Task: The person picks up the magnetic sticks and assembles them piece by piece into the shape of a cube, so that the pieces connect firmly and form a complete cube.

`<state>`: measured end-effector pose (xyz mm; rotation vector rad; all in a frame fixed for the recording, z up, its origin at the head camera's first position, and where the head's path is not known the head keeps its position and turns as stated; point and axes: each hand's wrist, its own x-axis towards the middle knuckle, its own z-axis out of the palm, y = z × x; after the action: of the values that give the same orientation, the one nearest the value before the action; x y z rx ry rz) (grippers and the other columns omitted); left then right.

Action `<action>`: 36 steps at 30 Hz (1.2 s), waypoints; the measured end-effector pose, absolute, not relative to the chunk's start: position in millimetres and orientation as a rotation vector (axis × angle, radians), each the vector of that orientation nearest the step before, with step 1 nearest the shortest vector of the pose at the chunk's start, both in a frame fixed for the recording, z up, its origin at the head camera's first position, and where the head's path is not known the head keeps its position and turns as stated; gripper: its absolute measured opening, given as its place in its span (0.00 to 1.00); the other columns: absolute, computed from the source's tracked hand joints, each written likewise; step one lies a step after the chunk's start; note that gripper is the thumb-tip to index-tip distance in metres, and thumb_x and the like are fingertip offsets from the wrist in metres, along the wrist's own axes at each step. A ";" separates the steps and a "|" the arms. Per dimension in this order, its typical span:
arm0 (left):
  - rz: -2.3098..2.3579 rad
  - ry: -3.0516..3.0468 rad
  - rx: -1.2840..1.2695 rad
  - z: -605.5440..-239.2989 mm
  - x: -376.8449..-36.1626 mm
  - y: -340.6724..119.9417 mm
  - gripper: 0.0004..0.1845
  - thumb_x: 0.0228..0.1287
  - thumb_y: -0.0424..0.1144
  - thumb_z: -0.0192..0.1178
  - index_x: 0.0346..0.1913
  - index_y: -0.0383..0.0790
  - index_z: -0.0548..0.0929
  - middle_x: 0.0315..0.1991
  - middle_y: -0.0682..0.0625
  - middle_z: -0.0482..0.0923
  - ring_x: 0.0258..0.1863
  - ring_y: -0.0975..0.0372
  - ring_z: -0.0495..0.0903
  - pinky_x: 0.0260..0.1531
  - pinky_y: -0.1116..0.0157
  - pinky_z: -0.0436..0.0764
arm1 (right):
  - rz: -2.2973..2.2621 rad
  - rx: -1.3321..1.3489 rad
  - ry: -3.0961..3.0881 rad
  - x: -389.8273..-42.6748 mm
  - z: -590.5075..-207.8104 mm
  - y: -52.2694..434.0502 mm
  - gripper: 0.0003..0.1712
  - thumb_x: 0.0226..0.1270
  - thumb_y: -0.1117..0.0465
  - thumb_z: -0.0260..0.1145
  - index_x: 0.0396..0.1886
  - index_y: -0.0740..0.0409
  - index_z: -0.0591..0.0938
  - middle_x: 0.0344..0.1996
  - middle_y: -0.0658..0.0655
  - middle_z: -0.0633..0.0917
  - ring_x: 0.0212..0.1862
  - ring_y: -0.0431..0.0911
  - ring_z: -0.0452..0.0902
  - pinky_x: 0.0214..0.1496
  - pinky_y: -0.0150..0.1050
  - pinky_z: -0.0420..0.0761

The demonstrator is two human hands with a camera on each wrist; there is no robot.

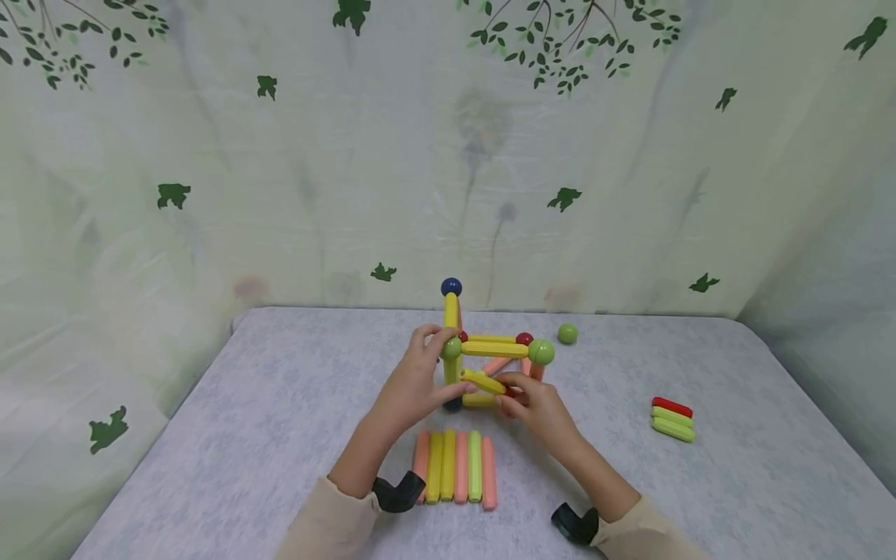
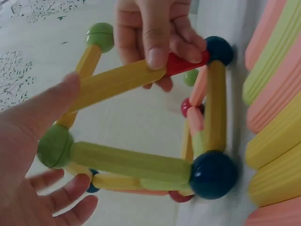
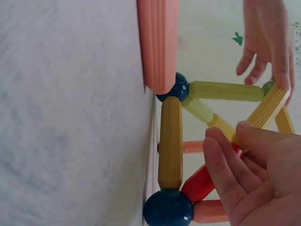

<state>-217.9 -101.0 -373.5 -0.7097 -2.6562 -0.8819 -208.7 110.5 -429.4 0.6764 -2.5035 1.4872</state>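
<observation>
A frame of magnetic sticks and balls stands before me, with a green ball (image 1: 451, 348) at its near upper left corner. My right hand (image 1: 539, 404) pinches a yellow stick (image 2: 120, 82) where it meets a red stick (image 3: 200, 182). The red stick slants up from a dark blue ball (image 3: 168, 207) at the frame's base. At the yellow stick's other end, my left thumb (image 2: 56, 103) touches it. The rest of my left hand (image 1: 413, 381) is spread loosely around the green ball, fingers partly behind it in the head view.
A row of pink, yellow and light green sticks (image 1: 448, 467) lies in front of the frame. To the right lie a red stick (image 1: 672, 407) and two light green sticks (image 1: 673, 425). A loose green ball (image 1: 568, 334) sits behind the frame. A taller blue-topped post (image 1: 451, 287) rises at its left.
</observation>
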 end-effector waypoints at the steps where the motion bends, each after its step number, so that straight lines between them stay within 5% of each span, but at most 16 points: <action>1: -0.921 -2.671 -0.687 -375.1 -218.0 -100.5 0.38 0.48 0.55 0.65 0.62 0.50 0.63 0.54 0.46 0.57 0.37 0.60 0.70 0.34 0.66 0.75 | 1.488 0.667 -2.500 -209.3 -429.8 109.6 0.16 0.55 0.69 0.65 0.46 0.61 0.78 0.35 0.57 0.82 0.29 0.40 0.80 0.31 0.31 0.78; 9: -1.102 -2.614 -0.577 -384.5 -218.3 -92.1 0.31 0.53 0.45 0.64 0.61 0.52 0.64 0.45 0.47 0.68 0.20 0.64 0.67 0.18 0.70 0.72 | 1.481 0.512 -2.515 -212.2 -430.4 101.5 0.16 0.55 0.69 0.65 0.45 0.60 0.79 0.36 0.55 0.81 0.26 0.37 0.78 0.29 0.31 0.78; 25: -1.275 -2.422 -0.552 -396.6 -220.4 -83.5 0.26 0.56 0.35 0.62 0.57 0.47 0.67 0.38 0.46 0.69 0.22 0.65 0.72 0.20 0.72 0.75 | 1.449 0.416 -2.496 -212.4 -431.6 94.2 0.15 0.54 0.71 0.65 0.44 0.64 0.78 0.37 0.60 0.81 0.29 0.42 0.81 0.28 0.30 0.78; 36: -1.261 -2.426 -0.536 -397.6 -220.7 -82.7 0.27 0.56 0.34 0.62 0.58 0.49 0.66 0.38 0.48 0.69 0.22 0.65 0.71 0.21 0.72 0.75 | 0.980 0.780 -2.003 -204.9 -399.2 120.4 0.13 0.53 0.67 0.67 0.39 0.64 0.78 0.31 0.54 0.78 0.28 0.40 0.73 0.28 0.28 0.75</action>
<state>-220.7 -82.7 -397.6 -0.5362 -2.4256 -1.2613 -204.9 120.4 -399.2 0.7797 -2.0035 0.9799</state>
